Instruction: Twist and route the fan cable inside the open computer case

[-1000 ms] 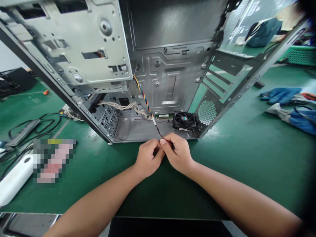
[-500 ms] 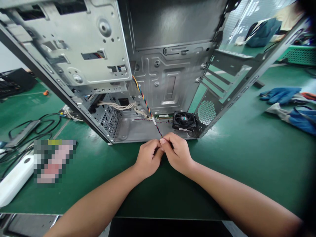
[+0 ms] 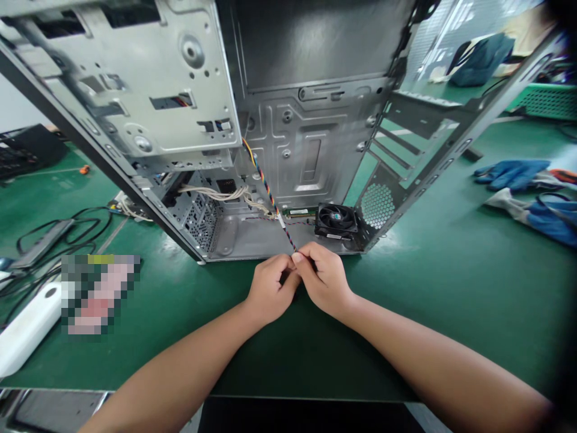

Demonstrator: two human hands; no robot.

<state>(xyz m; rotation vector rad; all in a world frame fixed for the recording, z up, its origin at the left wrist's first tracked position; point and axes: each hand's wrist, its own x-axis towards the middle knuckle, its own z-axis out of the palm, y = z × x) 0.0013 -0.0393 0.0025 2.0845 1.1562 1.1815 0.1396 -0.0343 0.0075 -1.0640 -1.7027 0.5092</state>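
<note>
Left hand (image 3: 271, 287) and right hand (image 3: 327, 279), fingertips together, pinch 1 twisted cable (image 3: 270, 198) near its lower end, before the computer case (image 3: 311, 162).

Hands (image 3: 273, 285) (image 3: 326, 279) apparently hide the end of the cable (image 3: 270, 196).

The green tabletop (image 3: 455, 294) bears a computer case (image 3: 311, 156) and blue gloves (image 3: 509, 174).

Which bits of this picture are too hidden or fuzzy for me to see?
All in the head view:
Cable's near end: hidden by the left hand and right hand.
Cable's far end: hidden behind the metal cage.
Case's top: cut off by the picture's upper edge.
Any writing on the fan: too small.
Pink thing: blurred into squares.
</note>
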